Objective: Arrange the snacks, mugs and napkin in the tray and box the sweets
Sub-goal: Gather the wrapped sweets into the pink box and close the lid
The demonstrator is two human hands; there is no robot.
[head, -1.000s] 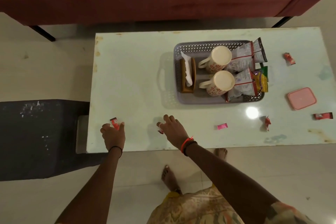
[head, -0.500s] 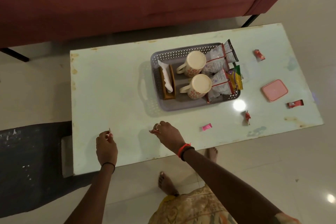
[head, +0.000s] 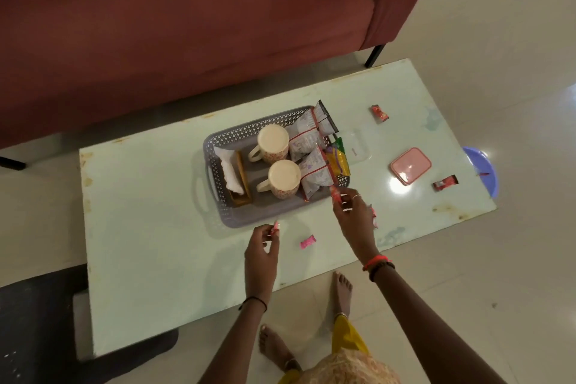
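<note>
Sweets in both hands! The left hand (head: 261,254) hovers over the tabletop (head: 149,227) close to its near edge, fingers curled, thumb and fingertip pinching a small pinkish-red sweet (head: 275,227).

The right hand (head: 353,217) is out at the near right corner of the grey tray (head: 218,196), pinching a red-wrapped sweet (head: 335,194) at its fingertips. A further red wrapper (head: 374,216) peeks out at the right of that hand (held or lying on the tabletop, I cannot tell). Between the two hands a bright pink sweet (head: 308,241) lies flat on the tabletop.

The tray, lattice-walled, sits mid-tabletop. At its left end a white napkin (head: 229,171) stands in a wooden holder (head: 243,179). In the middle are two cream patterned mugs, far mug (head: 272,143) and near mug (head: 283,179), handles pointing left. At the right end lean silvery snack packets (head: 304,142) with red seals, plus a yellow-green packet (head: 338,159).

Toward the right edge lies a pink box (head: 410,166), lid on. A loose red sweet (head: 445,183) lies just beside it, and a second loose sweet (head: 379,112) lies up by the far edge.
</note>
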